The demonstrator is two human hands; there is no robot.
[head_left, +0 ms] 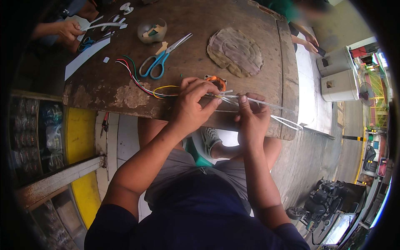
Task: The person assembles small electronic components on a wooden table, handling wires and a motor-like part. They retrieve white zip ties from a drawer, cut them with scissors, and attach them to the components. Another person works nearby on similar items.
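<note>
At the table's near edge, my left hand is closed, thumb and fingers pinching the bundle beside a copper-wound motor coil. My right hand pinches a thin white cord between thumb and fingers. The cord stretches between both hands and loops out past the right hand, over the table edge. Coloured lead wires, with red, green, white and yellow among them, run left from under my left hand. My fingers hide part of the coil and the exact point where cord and wires meet.
Blue-handled scissors lie beyond my left hand, near a clear bowl with scraps. A round cloth pad rests on the wooden table. At far left, another person's hand holds white strips; another person's hands hold a dark phone.
</note>
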